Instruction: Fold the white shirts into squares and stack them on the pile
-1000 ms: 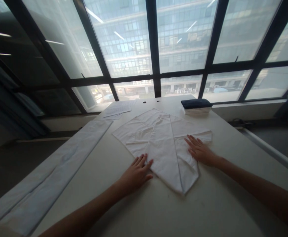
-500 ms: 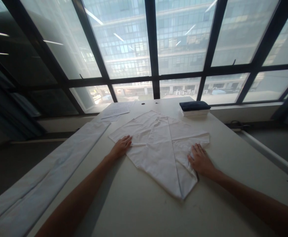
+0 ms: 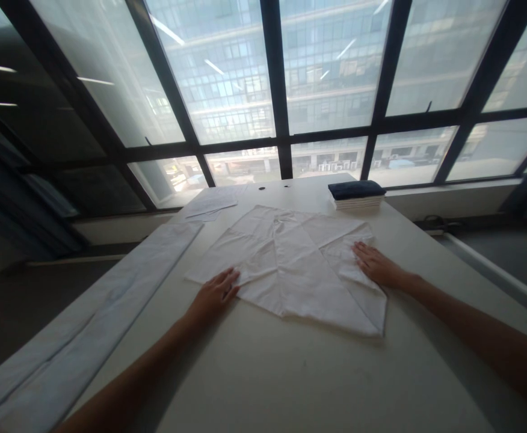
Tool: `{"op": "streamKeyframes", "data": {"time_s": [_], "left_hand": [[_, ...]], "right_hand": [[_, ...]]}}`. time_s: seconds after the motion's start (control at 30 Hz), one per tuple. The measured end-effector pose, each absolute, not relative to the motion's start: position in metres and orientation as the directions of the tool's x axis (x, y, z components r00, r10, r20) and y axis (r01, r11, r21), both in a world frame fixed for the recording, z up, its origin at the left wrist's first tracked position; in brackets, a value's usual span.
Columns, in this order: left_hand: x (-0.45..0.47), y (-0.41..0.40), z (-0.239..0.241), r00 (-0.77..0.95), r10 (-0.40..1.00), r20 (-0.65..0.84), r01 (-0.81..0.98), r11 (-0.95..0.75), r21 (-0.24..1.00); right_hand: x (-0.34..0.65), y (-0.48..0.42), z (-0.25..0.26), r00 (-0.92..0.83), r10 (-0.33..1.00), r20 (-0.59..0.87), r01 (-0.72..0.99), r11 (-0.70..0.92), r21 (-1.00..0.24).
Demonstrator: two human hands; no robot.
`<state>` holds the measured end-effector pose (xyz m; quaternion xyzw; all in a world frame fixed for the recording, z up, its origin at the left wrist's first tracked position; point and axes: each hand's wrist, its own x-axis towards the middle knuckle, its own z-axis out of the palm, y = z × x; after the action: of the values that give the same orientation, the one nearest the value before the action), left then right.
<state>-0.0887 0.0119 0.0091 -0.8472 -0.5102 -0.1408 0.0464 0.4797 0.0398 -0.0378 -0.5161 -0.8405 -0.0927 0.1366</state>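
Pressing the left hand (image 3: 213, 293) palm down on the near left edge of a large white fabric cloth (image 3: 290, 264), with the grip spread flat, the fingers straight and close together, pinching nothing. Laying the right hand (image 3: 374, 264) flat on the right part of the same cloth, the grip also spread, the fingers pointing to the left and away, holding nothing between them. Finding the cloth lying in the middle of a pale smooth table (image 3: 290, 373), folded in overlapping panels, with one pointed corner reaching toward the near right side. Seeing at the far right of the table, well apart from both hands, a small stack of folded cloths (image 3: 357, 194) with a dark blue one on top. Seeing along the left edge of the table a long white strip of fabric (image 3: 110, 300), near the left arm but not touching the cloth. Noticing some white paper sheets (image 3: 212, 203) at the far left, just beyond the strip. Facing, behind the table, a wide window with dark frames (image 3: 277, 90), showing a building outside.
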Motion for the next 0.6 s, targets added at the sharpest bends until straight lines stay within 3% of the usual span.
{"op": "streamKeyframes", "data": {"time_s": [0.17,0.33,0.5,0.6], "left_hand": [[-0.071,-0.048,0.015,0.471,0.828,0.305,0.865,-0.501,0.021],[-0.051,-0.091,0.028,0.544,0.799,0.256,0.83,-0.557,-0.027],[-0.072,-0.088,0.045,0.661,0.725,0.191,0.739,-0.674,-0.002],[-0.103,-0.079,0.053,0.721,0.674,0.161,0.68,-0.733,0.024]], "right_hand": [[0.501,0.074,-0.023,-0.458,0.849,0.265,0.881,0.473,0.008],[0.505,0.094,-0.009,-0.43,0.831,0.352,0.893,0.448,0.032],[0.503,0.072,0.005,-0.406,0.773,0.487,0.869,0.492,-0.056],[0.495,0.029,0.01,-0.487,0.731,0.477,0.784,0.607,-0.129]]}}
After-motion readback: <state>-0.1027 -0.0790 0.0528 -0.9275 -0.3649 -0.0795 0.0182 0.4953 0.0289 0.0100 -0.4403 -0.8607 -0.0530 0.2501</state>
